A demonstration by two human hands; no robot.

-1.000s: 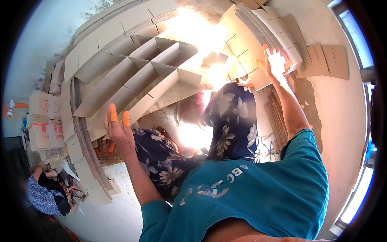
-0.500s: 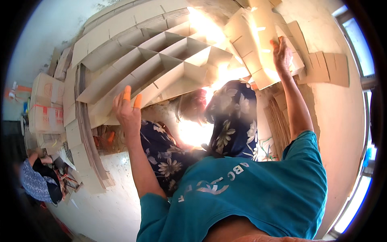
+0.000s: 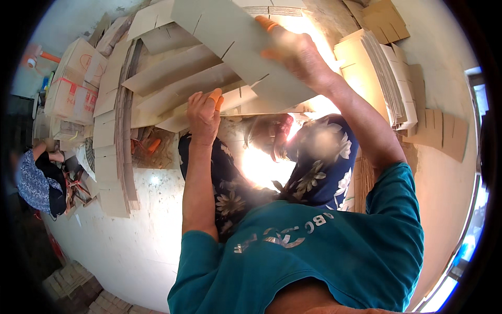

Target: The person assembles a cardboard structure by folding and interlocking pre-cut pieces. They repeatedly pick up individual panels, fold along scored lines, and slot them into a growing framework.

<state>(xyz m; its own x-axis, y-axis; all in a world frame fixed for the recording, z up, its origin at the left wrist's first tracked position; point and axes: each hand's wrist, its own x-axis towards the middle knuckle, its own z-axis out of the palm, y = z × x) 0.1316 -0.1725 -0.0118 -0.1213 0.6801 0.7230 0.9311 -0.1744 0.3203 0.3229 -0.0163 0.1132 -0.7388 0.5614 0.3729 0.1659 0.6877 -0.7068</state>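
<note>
A grid of slotted grey cardboard strips [image 3: 219, 63] is folding flat in front of me. My left hand [image 3: 203, 111], with orange finger covers, grips the near edge of the strips. My right hand [image 3: 293, 49], also with an orange fingertip cover, presses on the top strip at the upper middle. Both forearms reach up from my teal shirt. My legs in dark flowered trousers [image 3: 319, 157] lie below the cardboard.
A stack of flat cardboard sheets [image 3: 379, 78] stands to the right, with loose pieces [image 3: 442, 133] beside it. More cut strips [image 3: 112, 152] lie at the left by taped boxes [image 3: 73, 86]. Another person in blue patterned clothes [image 3: 36, 178] sits at the far left on the concrete floor.
The open cardboard lattice has collapsed into overlapping strips. My right hand moved left from the right stack onto the strips; my left hand moved right and closed on their edge.
</note>
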